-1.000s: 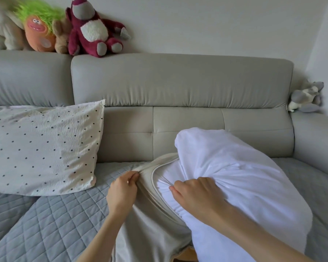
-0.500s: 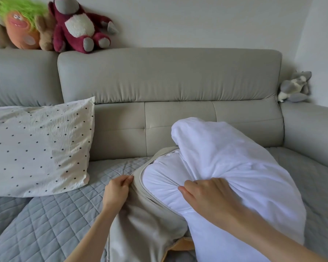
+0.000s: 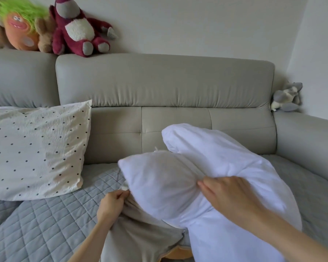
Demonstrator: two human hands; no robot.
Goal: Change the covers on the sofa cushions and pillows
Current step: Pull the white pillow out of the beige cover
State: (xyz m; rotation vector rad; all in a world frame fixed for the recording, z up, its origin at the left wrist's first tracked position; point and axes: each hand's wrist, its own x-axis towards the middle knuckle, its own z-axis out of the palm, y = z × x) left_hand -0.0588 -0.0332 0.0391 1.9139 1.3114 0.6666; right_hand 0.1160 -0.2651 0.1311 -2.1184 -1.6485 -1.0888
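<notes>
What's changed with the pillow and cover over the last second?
The white pillow insert has come further out of the beige cover, its left corner now free. The right hand still grips the insert and the left hand still pinches the cover's edge. The dotted pillow stayed put.

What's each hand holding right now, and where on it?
Left hand pinches the beige cover at the edge of its opening. Right hand grips a bunch of fabric at the middle of the white pillow.

- We see a white pillow and its beige cover.
- We see a cream cushion with dark dots.
- We see a grey quilted sofa.
- We see a maroon plush toy.
</notes>
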